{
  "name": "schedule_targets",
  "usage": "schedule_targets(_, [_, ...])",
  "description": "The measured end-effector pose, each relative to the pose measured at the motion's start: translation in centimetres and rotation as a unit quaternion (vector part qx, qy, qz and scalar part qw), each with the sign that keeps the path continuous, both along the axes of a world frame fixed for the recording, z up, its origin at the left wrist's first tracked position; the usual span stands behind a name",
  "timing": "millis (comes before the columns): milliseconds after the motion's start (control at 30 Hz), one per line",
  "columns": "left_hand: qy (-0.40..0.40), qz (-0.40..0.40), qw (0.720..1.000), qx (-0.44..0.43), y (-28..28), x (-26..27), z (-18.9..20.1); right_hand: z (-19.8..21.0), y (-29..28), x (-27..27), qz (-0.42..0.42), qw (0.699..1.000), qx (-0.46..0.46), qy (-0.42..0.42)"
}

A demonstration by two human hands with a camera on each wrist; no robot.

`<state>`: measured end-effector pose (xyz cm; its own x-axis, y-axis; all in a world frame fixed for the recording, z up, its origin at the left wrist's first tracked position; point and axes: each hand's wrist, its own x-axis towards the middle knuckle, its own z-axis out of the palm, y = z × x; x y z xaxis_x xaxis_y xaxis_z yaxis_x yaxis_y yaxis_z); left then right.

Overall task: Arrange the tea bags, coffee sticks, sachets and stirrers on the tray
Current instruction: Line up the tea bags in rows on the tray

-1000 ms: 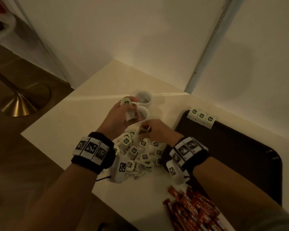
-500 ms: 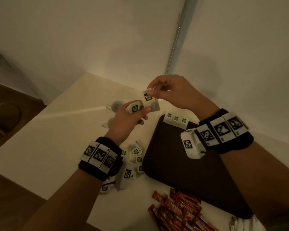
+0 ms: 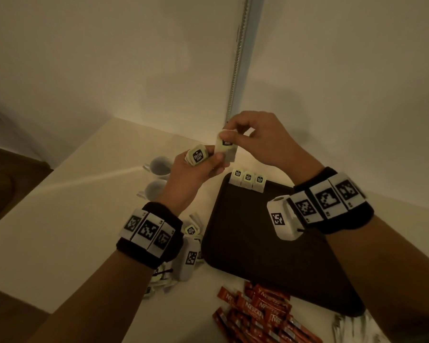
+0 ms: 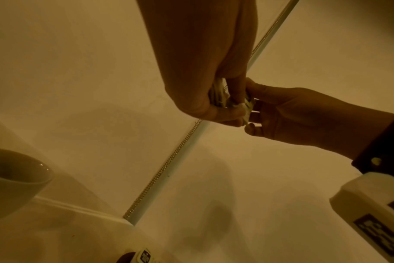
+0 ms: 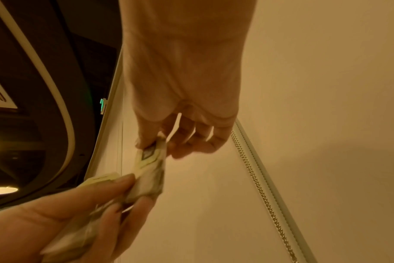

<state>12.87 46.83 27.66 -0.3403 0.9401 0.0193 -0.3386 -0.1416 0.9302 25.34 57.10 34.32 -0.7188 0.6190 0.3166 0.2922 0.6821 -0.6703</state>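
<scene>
Below the right hand (image 3: 263, 142) lies the tray (image 3: 270, 243), three tea bags (image 3: 248, 180) on its far edge. Cups (image 3: 159, 175) sit left of the left hand (image 3: 196, 172); coffee sticks (image 3: 258, 315) lie nearer.

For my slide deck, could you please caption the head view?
Right hand pinches a tea bag from the left hand, above a tray holding three tea bags.
</scene>
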Motion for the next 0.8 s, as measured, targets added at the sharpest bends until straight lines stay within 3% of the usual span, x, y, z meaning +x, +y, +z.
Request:
schedule_targets(533, [-0.058, -0.014, 0.998, 0.035, 0.6, 1.1, 0.1, 0.1, 0.0, -0.3, 0.017, 0.999, 0.036, 0.009])
schedule_targets(800, [-0.039, -0.013, 0.999, 0.035, 0.7, 1.0, 0.4, 0.0, 0.0, -0.5, 0.018, 0.999, 0.039, 0.016])
